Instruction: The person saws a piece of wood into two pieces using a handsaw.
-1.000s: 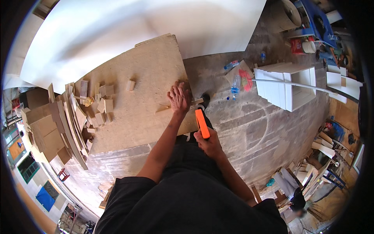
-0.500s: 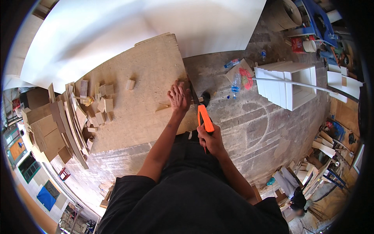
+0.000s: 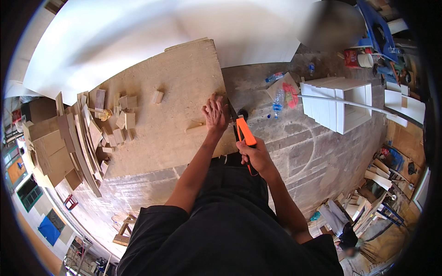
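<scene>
My left hand (image 3: 216, 115) lies with outstretched fingers on the right edge of a plywood tabletop (image 3: 175, 133). Whether a piece of wood lies under the palm is hidden. My right hand (image 3: 258, 155) is wrapped round the orange and black handle of a handsaw (image 3: 247, 133), just off that edge. The saw's dark blade runs forward beside my left hand, along the board's edge; its teeth cannot be made out. A thin wooden wedge (image 3: 194, 124) lies left of my left wrist, and a small wood block (image 3: 158, 97) farther off.
Wood offcuts (image 3: 124, 120) and long strips (image 3: 76, 138) crowd the board's left side. A large white panel (image 3: 138, 27) stands beyond it. On the floor at right are plastic bottles (image 3: 278, 99), a pink bag (image 3: 290, 94) and a white cabinet (image 3: 338, 103) with a pole across it.
My right hand and the saw have moved slightly forward, and the blade shows beside my left hand. The left hand stays on the board. A blurred shape now covers the round drum at upper right.
</scene>
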The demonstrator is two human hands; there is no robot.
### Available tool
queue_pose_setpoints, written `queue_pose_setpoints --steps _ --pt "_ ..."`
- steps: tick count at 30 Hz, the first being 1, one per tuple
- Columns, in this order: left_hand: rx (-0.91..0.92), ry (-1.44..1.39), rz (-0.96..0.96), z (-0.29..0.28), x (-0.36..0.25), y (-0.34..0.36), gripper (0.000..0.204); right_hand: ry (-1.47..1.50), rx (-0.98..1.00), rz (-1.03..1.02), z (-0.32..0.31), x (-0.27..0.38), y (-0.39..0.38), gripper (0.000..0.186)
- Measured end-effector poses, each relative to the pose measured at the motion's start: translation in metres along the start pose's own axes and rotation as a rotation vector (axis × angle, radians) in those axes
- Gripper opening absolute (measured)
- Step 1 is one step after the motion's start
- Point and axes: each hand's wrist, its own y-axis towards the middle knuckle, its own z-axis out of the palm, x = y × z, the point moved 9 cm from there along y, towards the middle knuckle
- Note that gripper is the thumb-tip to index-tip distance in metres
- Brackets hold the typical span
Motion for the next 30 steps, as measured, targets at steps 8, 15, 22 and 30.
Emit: queue_pose_setpoints --steps 8,15,22,30 --pt "-0.081 -0.045 0.011 -0.007 -0.003 0.0 0.046 -0.403 -0.177 -0.234 -0.008 0.017 -0.005 0.038" --pt "-0.036 -0.005 -0.025 -0.007 -0.001 0.001 0.047 -0.427 -0.253 -0.274 -0.013 0.005 -0.01 0.034" --pt "-0.009 0.047 -0.021 -0.006 -0.002 0.002 0.045 -0.443 -0.215 -0.255 -0.012 0.001 -0.011 0.024" --pt "0.006 0.026 -0.023 -0.005 -0.002 0.003 0.046 -0.356 -0.194 -0.229 -0.014 0.012 -0.003 0.024"
